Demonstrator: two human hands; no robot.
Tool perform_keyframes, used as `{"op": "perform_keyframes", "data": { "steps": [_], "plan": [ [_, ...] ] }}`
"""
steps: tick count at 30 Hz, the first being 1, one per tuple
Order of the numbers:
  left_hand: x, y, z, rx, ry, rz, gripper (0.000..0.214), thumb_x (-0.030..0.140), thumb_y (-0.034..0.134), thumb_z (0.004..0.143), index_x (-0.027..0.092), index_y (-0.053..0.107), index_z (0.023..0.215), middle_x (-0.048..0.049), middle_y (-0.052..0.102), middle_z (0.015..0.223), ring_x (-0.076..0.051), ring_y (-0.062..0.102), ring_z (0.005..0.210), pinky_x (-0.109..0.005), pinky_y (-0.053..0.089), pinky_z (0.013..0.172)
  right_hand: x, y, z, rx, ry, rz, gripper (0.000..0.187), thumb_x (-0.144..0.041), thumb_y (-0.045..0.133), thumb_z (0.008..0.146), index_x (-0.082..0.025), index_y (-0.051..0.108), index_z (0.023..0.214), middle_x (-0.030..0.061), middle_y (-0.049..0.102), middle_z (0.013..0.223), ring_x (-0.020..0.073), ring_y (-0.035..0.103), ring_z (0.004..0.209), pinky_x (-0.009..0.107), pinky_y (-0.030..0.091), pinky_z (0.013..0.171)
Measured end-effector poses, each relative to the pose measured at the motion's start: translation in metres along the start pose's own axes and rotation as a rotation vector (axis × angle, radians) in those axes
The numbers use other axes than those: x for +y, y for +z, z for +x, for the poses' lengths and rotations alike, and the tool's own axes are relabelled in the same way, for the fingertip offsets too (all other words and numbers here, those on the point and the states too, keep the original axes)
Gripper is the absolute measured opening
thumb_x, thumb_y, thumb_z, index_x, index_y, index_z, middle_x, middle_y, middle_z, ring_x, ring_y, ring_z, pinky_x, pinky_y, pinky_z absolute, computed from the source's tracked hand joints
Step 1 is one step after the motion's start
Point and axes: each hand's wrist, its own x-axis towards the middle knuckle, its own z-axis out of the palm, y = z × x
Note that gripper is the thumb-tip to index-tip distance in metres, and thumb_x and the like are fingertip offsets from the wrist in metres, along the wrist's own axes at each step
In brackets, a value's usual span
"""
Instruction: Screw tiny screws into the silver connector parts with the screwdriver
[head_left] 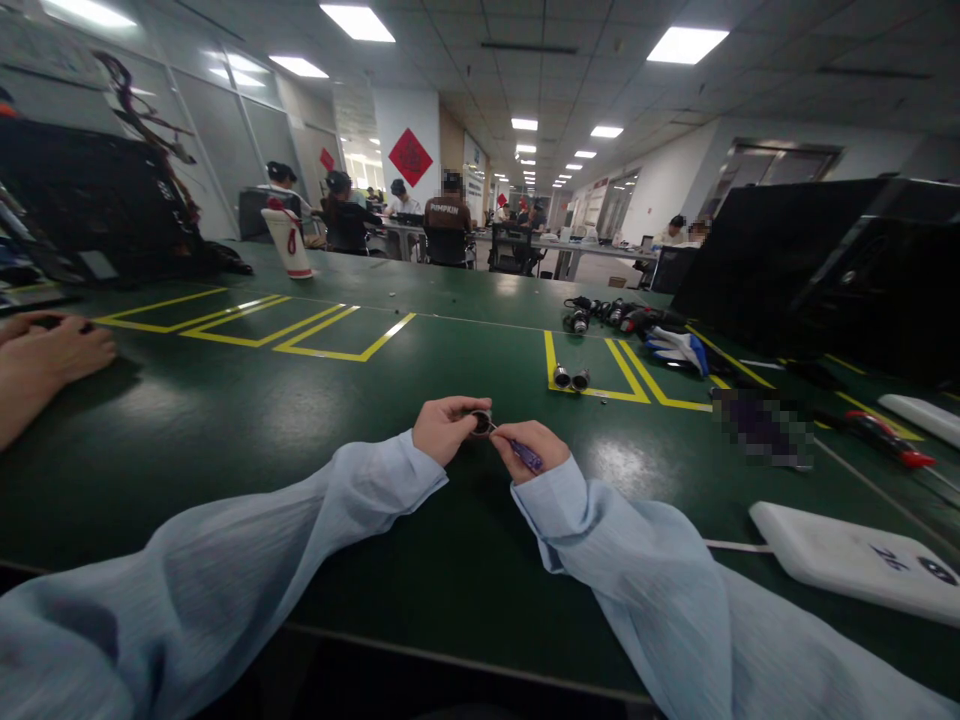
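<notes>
My left hand (444, 428) is closed around a small round metal part (481, 422) with a dark hollow opening, held above the green table (360, 400). In my right hand (541, 447) is a screwdriver with a purple handle (528, 456). Its thin shaft points left and meets the rim of the round part; whether the tip sits inside it I cannot tell. Two similar metal cylinders (571, 377) stand side by side near a yellow tape corner, beyond my right hand.
Dark round parts (600, 312) and a blue-white glove (677, 350) lie at the back right. A red-black screwdriver (889, 438) and a white power bank (862, 560) with a cable are on the right. Another person's hand (56, 350) rests at the left. A paper cup (287, 243) stands behind.
</notes>
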Motion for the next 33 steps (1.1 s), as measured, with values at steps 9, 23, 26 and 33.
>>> {"op": "perform_keyframes", "data": {
  "steps": [9, 23, 26, 33],
  "plan": [
    [0.0010, 0.0003, -0.0005, -0.009, -0.022, -0.019, 0.023, 0.006, 0.058, 0.052, 0.009, 0.067, 0.072, -0.0084, 0.069, 0.086, -0.015, 0.063, 0.063, -0.030, 0.055, 0.063, -0.0037, -0.0007, -0.0001, 0.047, 0.030, 0.046, 0.009, -0.019, 0.054, 0.074, -0.019, 0.063, 0.075, 0.0048, 0.068, 0.073, 0.0144, 0.060, 0.066, 0.027, 0.047, 0.066],
    [0.0000, 0.0009, 0.0011, 0.010, -0.037, -0.049, 0.022, 0.006, 0.057, 0.050, 0.010, 0.066, 0.070, -0.0063, 0.069, 0.079, -0.014, 0.062, 0.062, -0.028, 0.055, 0.060, -0.0022, 0.0004, -0.0012, 0.013, 0.050, 0.040, 0.011, -0.019, 0.053, 0.074, -0.020, 0.064, 0.074, 0.0044, 0.067, 0.072, 0.0146, 0.060, 0.065, 0.027, 0.048, 0.065],
    [0.0001, 0.0014, 0.0011, 0.021, -0.049, -0.051, 0.022, 0.007, 0.057, 0.051, 0.010, 0.066, 0.071, -0.0055, 0.069, 0.077, -0.014, 0.062, 0.063, -0.026, 0.055, 0.058, -0.0003, 0.0023, -0.0015, -0.013, 0.051, 0.000, 0.012, -0.020, 0.052, 0.075, -0.021, 0.064, 0.074, 0.0047, 0.068, 0.074, 0.0150, 0.060, 0.067, 0.028, 0.048, 0.066],
    [-0.0012, 0.0008, 0.0021, 0.016, -0.060, -0.042, 0.019, 0.006, 0.057, 0.053, 0.010, 0.065, 0.070, -0.0052, 0.067, 0.077, -0.013, 0.061, 0.064, -0.024, 0.054, 0.057, -0.0016, 0.0019, -0.0015, 0.003, 0.088, 0.004, 0.012, -0.022, 0.053, 0.075, -0.019, 0.065, 0.076, 0.0055, 0.069, 0.075, 0.0150, 0.061, 0.066, 0.027, 0.048, 0.064]
  ]
}}
